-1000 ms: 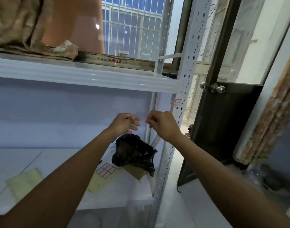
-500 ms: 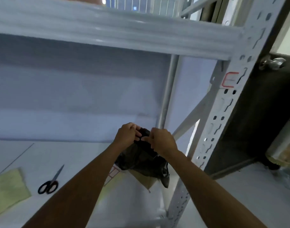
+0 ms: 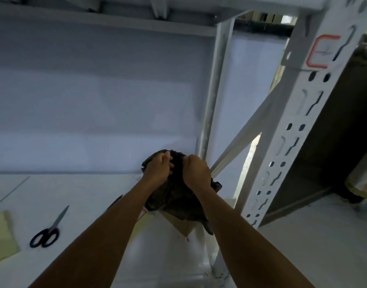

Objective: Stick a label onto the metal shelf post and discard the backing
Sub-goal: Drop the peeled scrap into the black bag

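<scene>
**Both hands at the black bag; label on post**

- Label [image 3: 322,51]: white with a red border, stuck on the front face of the metal shelf post [image 3: 290,129], high up, just above a pair of round holes. Its lower edge looks slightly lifted.
- Left hand [image 3: 157,169]: fingers curled, gripping the top rim of the black bag [image 3: 176,196] on its left side.
- Right hand [image 3: 196,173]: fingers curled tight on the bag's rim on the right, knuckles toward the camera.
- Backing: not visible; cannot tell whether either hand holds it.
- The bag sits on the white shelf board [image 3: 74,194], near the rear upright, partly over a piece of brown cardboard [image 3: 178,225].
- Scissors [image 3: 47,231] lie closed on the board, well left of the bag; a yellow sheet [image 3: 1,235] lies at the left edge.
</scene>
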